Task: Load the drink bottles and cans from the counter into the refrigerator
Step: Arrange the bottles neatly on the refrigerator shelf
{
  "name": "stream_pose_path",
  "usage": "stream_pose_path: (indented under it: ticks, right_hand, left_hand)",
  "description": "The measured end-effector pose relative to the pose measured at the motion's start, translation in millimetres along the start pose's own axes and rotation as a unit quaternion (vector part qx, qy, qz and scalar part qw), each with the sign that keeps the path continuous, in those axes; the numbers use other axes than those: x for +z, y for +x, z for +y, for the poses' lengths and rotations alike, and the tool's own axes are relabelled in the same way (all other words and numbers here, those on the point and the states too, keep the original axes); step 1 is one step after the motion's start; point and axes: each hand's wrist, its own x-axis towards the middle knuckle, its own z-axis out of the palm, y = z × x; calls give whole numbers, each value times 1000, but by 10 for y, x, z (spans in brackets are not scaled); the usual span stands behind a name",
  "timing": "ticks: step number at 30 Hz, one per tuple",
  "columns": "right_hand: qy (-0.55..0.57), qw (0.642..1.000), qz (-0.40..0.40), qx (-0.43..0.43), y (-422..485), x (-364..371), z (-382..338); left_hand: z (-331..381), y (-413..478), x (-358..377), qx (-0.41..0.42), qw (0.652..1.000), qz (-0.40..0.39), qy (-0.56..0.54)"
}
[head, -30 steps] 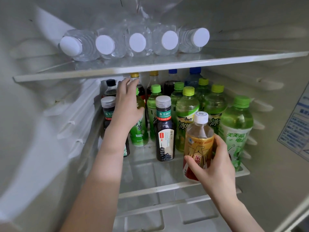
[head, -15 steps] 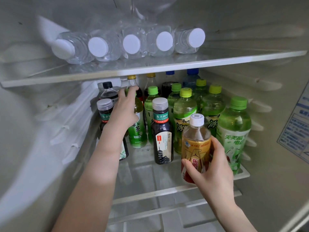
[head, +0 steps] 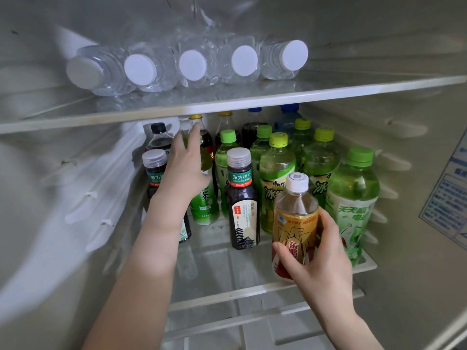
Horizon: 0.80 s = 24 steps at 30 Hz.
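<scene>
Filling the view, the fridge [head: 417, 286] stands open, with two glass shelves in sight. On the upper shelf [head: 328, 93] five water bottles [head: 192, 65] lie on their sides in a row, touching, white caps toward the camera. The lower shelf [head: 222, 263] carries a crowd of upright drinks: green bottles [head: 276, 173] packed at the middle and right, darker ones behind them, and a dark bottle [head: 242, 205] with a grey cap in front of the cluster.

The left hand [head: 184, 170] reaches in at the left, its back to the camera, fingers together and pointing up along a green-tea bottle [head: 204, 205]. The thumb is hidden, so I cannot tell whether it grips the bottle or only touches it.

The right hand [head: 318, 269] grips the gold bottle [head: 295, 218], thumb on its left side and fingers curled round the right. That bottle has a white cap and leans slightly, at the front of the lower shelf, just right of the dark bottle and just before the green ones. Its base is hidden by the hand.
</scene>
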Motion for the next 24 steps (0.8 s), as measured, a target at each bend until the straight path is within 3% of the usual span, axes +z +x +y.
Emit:
stream_pose_path:
  ticks: [2,4,6,10,14,24]
  right_hand:
    - [-1,1000,-2,2,-4,6,0]
    - [-3,1000,-2,1,-5,12,3]
    - [-2,1000,-3,1,-5,15,8]
    - [7,1000,4,-4,-16,17,3]
    - [12,1000,-3,-6,-11,31,-15]
    - [32,999,-12,2,20,108,-57]
  left_hand:
    - [-5,-137,-64,60,988,140,-25]
    - [-63,-296,-103,91,939,324,-66]
    - [-161,-441,-67,72,907,405,-83]
    - [-348,-595,154,-36,949,274,-151]
    - [-485,-646,261,-140,954,177,-199]
    - [-366,-1141,161,-77,967,139,-199]
